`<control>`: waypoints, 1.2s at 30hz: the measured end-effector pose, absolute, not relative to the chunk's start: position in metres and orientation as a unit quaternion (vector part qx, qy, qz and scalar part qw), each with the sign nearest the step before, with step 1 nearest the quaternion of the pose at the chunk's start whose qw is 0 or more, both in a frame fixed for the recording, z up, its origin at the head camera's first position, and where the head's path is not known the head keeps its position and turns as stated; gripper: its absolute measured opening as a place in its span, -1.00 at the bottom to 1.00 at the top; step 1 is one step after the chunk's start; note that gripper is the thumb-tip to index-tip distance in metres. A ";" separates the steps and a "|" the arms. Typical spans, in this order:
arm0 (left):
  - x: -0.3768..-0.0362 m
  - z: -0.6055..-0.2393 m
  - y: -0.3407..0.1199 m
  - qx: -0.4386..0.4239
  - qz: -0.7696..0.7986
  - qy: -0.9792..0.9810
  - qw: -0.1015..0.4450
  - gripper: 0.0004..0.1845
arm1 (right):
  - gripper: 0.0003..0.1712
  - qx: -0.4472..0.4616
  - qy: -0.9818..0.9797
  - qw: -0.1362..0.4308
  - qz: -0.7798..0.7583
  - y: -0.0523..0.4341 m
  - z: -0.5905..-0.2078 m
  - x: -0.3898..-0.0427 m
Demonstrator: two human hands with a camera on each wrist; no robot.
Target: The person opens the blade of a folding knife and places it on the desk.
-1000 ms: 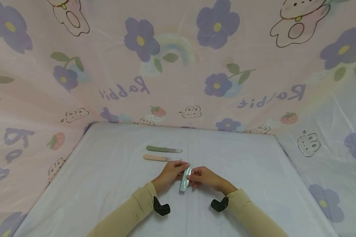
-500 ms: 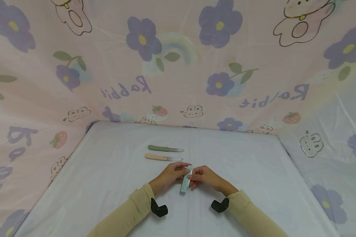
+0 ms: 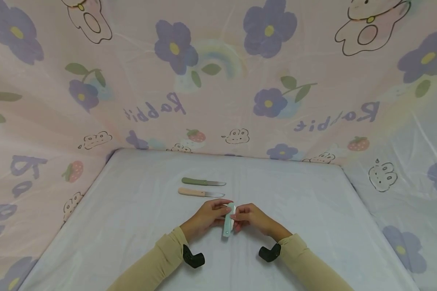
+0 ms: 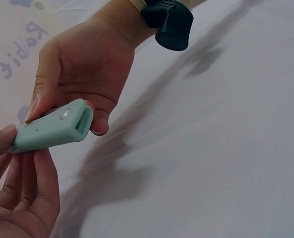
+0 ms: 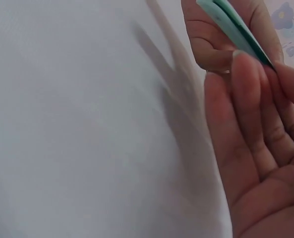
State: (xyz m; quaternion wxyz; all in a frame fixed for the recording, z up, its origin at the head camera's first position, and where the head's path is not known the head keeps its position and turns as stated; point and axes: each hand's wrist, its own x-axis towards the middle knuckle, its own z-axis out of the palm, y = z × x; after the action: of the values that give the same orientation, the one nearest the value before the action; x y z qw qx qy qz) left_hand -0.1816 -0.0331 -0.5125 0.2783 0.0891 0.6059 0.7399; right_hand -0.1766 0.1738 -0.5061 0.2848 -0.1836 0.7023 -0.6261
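Swung a little more upright since a second ago, mint-green folding knife [image 3: 228, 219] pinched between left hand [image 3: 206, 215] and right hand [image 3: 252, 217], both grips closed on it, green-handled knife [image 3: 203, 182] and beige-handled knife [image 3: 200, 193] at 11 o'clock on the table [image 3: 131, 218].

Home-like makeshift booth, cartoon rabbit sheets [image 3: 218, 81], cloth-covered table [image 3: 295, 194]

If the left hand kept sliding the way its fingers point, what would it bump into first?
Most likely the right hand, just beyond the mint green folded knife that the left hand already pinches. Its fingers point across towards it, though exact depth is hard to judge.
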 end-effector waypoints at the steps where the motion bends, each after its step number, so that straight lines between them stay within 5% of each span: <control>1: -0.181 -0.512 -0.033 0.085 0.742 0.605 0.276 -0.58 | -0.70 -0.180 0.702 0.284 -0.628 0.174 -0.507 -0.176; 14: -0.177 -0.517 -0.036 0.047 0.774 0.581 0.249 -0.54 | -0.71 -0.141 0.693 0.261 -0.657 0.172 -0.514 -0.175; 24: -0.178 -0.517 -0.042 0.016 0.797 0.573 0.188 -0.51 | -0.59 -0.096 0.699 0.185 -0.684 0.167 -0.512 -0.174; 36: -0.175 -0.516 -0.051 0.032 0.788 0.583 0.193 -0.52 | -0.84 -0.059 0.631 0.236 -0.737 0.159 -0.506 -0.176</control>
State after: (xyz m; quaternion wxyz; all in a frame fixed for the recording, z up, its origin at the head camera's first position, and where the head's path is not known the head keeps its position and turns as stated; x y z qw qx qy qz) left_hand -0.1754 -0.0505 -0.5160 0.1932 0.0322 0.5834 0.7882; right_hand -0.1760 0.1590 -0.5056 0.2362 -0.0592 0.6308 -0.7368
